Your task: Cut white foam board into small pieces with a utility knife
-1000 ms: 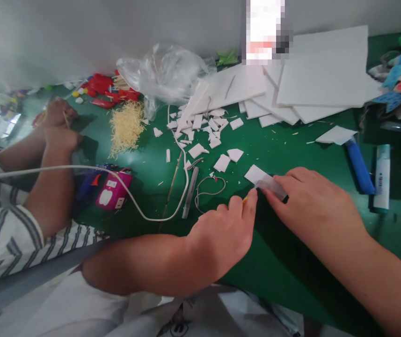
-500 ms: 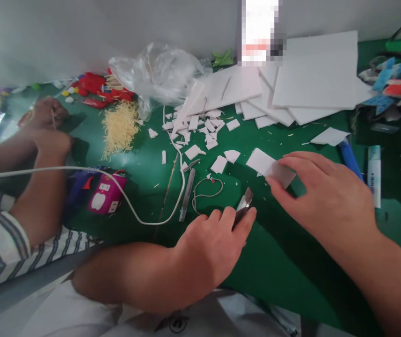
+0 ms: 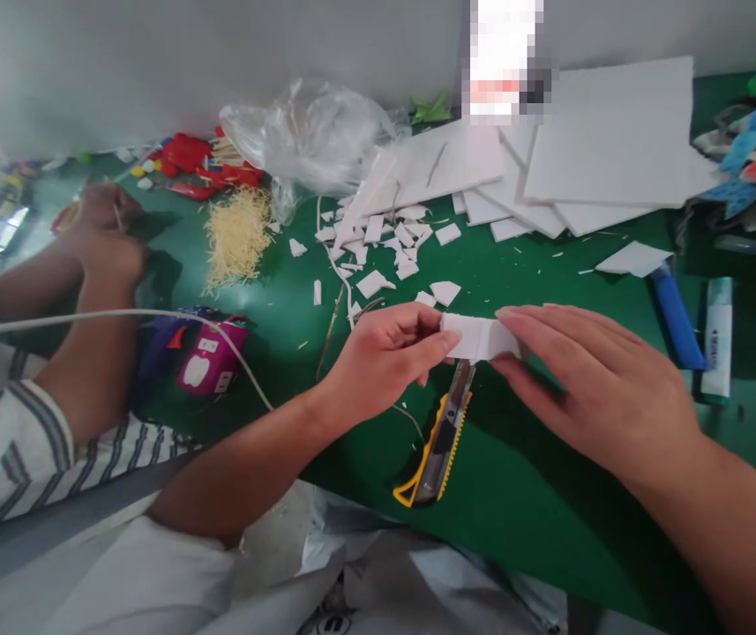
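Between my two hands is a small piece of white foam board (image 3: 474, 337), with a crease or joint line across it. My left hand (image 3: 394, 357) pinches its left end between thumb and fingers. The right end is gripped by my right hand (image 3: 589, 379), thumb below and fingers above. Just under the piece, a yellow and black utility knife (image 3: 437, 445) lies on the green table, its blade pointing away from me toward the foam. Cut white scraps (image 3: 378, 282) lie beyond my left hand.
White foam sheets (image 3: 609, 132) are stacked at the back right, beside a clear plastic bag (image 3: 318, 137). A blue tube (image 3: 677, 317) and a glue stick (image 3: 718, 339) lie at right. A white cable (image 3: 153, 313) crosses the left, near a magenta box (image 3: 211, 357) and another person's arms (image 3: 86, 291).
My left hand has let go of the utility knife, which now lies on the table, and has moved up to grip the foam piece. My right hand still holds that piece.
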Demonstrator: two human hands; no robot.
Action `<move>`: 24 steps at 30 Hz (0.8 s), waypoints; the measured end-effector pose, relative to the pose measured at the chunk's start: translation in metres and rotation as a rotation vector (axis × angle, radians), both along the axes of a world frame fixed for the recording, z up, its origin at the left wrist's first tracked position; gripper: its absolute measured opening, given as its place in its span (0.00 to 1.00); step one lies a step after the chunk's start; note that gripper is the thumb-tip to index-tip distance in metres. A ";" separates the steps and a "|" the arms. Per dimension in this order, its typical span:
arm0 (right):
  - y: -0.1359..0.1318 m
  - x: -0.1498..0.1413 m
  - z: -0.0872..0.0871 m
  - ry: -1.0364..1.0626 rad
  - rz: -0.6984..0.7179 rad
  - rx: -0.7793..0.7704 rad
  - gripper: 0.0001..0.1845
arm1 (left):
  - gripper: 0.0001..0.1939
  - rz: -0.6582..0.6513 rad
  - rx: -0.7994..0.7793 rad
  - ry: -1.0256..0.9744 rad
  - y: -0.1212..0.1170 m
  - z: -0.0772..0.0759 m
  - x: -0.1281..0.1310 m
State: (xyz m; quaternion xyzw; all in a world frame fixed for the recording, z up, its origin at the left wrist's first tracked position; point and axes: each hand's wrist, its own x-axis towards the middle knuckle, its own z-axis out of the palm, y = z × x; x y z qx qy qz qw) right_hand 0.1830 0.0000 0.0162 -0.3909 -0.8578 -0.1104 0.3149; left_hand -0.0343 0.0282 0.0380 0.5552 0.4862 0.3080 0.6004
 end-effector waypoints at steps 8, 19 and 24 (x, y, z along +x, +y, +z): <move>0.000 -0.002 -0.002 0.090 0.089 -0.063 0.19 | 0.11 -0.085 -0.323 -0.275 0.000 -0.007 -0.002; -0.003 -0.004 0.001 0.056 0.087 -0.077 0.18 | 0.12 -0.052 -0.408 -0.358 -0.004 -0.009 0.004; -0.002 -0.005 -0.001 0.030 0.070 -0.039 0.16 | 0.12 -0.040 -0.412 -0.359 -0.005 -0.010 0.005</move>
